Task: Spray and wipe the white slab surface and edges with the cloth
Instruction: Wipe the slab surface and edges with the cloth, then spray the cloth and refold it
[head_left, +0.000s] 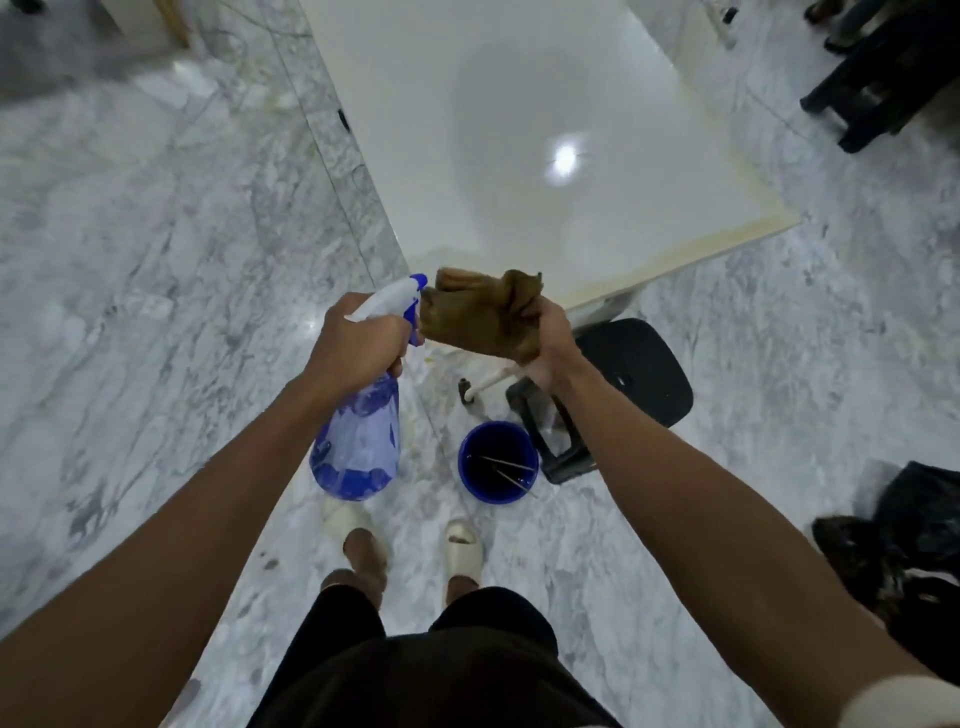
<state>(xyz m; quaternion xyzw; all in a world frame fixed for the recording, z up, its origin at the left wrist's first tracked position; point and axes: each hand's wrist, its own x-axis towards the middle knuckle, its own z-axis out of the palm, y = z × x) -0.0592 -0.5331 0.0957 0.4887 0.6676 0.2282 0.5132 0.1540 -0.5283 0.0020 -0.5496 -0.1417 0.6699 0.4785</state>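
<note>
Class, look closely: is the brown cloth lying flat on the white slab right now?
No. The right hand grips the bunched brown cloth in the air, short of the glossy white slab.

Grey-veined marble floor (156, 260) under a blue bucket (497, 462), black stool (631, 374), black bag (914, 540).

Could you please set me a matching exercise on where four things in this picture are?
Things:
1. spray bottle
2. cloth
3. bucket
4. slab

Places:
A. on the floor by the stool
B. in the right hand
C. ahead, beyond both hands
D. in the left hand

Pairs: 1-D, 2-B, 3-A, 4-C
</note>
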